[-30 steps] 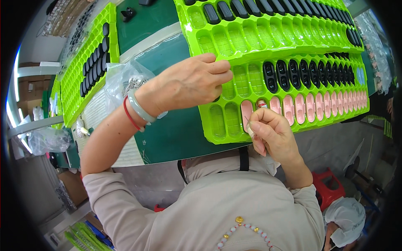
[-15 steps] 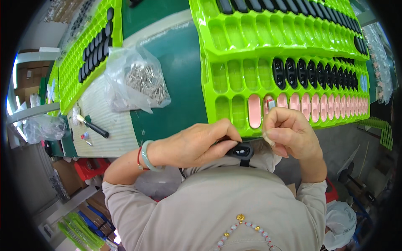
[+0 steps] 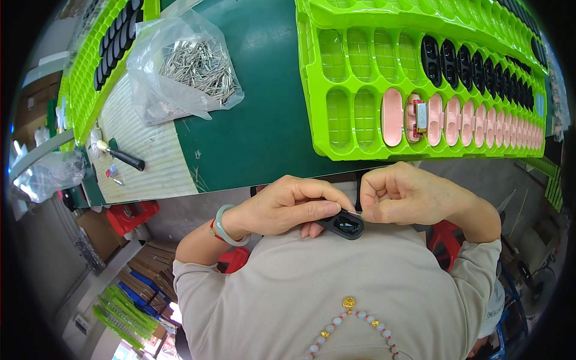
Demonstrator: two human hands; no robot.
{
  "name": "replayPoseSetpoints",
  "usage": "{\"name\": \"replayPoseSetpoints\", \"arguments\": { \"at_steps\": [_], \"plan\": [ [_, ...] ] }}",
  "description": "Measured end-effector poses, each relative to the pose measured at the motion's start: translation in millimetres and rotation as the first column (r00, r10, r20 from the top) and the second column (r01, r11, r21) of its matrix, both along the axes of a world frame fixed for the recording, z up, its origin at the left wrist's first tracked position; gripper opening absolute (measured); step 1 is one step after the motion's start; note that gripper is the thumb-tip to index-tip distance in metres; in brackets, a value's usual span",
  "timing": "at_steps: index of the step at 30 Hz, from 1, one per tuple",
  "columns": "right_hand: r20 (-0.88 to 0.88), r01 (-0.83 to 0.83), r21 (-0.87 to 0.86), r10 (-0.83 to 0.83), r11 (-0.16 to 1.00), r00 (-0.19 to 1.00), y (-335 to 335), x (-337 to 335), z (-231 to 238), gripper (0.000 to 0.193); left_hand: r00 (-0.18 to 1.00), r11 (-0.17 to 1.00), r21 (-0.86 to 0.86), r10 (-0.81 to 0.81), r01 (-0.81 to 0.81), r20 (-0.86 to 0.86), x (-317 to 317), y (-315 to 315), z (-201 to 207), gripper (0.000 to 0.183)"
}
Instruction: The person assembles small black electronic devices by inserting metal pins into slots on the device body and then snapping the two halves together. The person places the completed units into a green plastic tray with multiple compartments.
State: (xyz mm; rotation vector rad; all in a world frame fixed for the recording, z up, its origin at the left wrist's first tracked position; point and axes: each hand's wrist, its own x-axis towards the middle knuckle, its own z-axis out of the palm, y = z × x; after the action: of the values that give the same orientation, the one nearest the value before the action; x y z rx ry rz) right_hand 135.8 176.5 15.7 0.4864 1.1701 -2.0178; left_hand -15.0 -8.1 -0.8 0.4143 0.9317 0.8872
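My left hand (image 3: 288, 207) grips a small black oval plastic shell (image 3: 348, 225) in front of my chest, thumb on top. The shell has a glossy rounded recess at its exposed end; my fingers cover the other end. Closed in a pinch, my right hand (image 3: 408, 195) is at the shell's upper right edge. A thin, pale, pin-like piece (image 3: 356, 213) shows at its fingertips, mostly hidden. Beyond my hands, a bright green tray (image 3: 317, 129) holds pink oval shells (image 3: 392, 119) and glossy black shells (image 3: 431, 63) in rows. One pink shell carries a small silver battery-like part (image 3: 421, 117).
At the left on the green table (image 3: 264, 90) lies a clear plastic bag (image 3: 144, 90) full of metal pins (image 3: 201, 69). A black-handled tool (image 3: 127, 159) rests on a ribbed pale mat (image 3: 156, 153). Another green tray (image 3: 84, 78) with black pieces stands at far left.
The black shell has tilted in my left hand. My right hand has come left and down from beside the tray to the shell's edge. The table and trays sit higher in view.
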Motion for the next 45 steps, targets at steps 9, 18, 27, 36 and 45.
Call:
{"name": "replayPoseSetpoints", "arguments": {
  "at_steps": [9,18,27,36,45],
  "plan": [
    [0.026,-0.165,0.094,0.163,0.982,0.986,5.4,-4.2,-1.1,0.019,0.996,0.996,0.000,-0.089,0.089,-0.014,-3.6,6.8,-1.9,0.019],
    [-0.143,-0.071,0.353,0.129,0.933,0.981,4.0,-1.2,7.9,0.017,0.911,0.970,0.223,0.004,0.097,-0.412,0.1,10.2,6.5,0.015],
    [-0.270,0.010,0.498,0.144,0.867,0.952,-7.5,4.3,4.5,0.017,0.818,0.936,0.336,0.114,0.101,-0.564,9.9,7.3,3.9,0.014],
    [-0.713,0.296,0.458,0.148,0.838,0.685,-2.9,15.0,-11.4,0.015,0.999,0.996,-0.079,0.034,-0.036,-0.025,3.7,6.4,2.3,0.018],
    [-0.756,0.311,0.374,0.093,0.874,0.648,-11.3,20.0,-22.9,0.017,1.000,0.983,-0.179,-0.028,0.028,0.005,5.3,6.3,-0.2,0.013]
  ]
}}
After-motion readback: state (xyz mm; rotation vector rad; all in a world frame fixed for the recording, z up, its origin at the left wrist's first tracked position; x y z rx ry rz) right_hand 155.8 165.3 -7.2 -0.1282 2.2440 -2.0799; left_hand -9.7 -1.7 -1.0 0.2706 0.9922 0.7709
